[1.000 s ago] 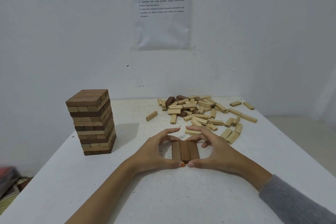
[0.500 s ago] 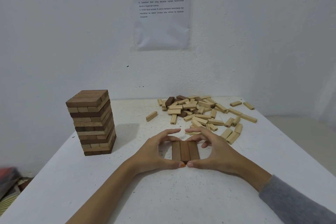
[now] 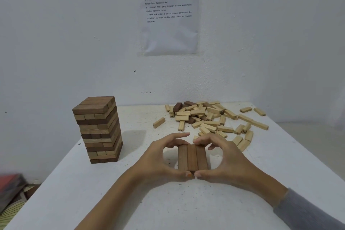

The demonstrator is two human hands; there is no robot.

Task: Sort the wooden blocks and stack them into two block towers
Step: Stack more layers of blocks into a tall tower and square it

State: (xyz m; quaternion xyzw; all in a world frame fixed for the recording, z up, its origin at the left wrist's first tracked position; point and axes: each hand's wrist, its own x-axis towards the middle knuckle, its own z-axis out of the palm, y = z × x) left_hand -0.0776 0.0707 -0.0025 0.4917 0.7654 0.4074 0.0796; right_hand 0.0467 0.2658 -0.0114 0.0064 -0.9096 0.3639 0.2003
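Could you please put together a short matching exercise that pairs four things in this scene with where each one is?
Things:
1. block tower
2. three dark blocks
3. loose block pile
4. printed sheet

Places:
A. scattered at the far right of the table
B. hanging on the wall
C. side by side, held between the left hand and right hand
D. standing at the table's left

Pairs: 1-D, 2-C, 3-A, 4-B
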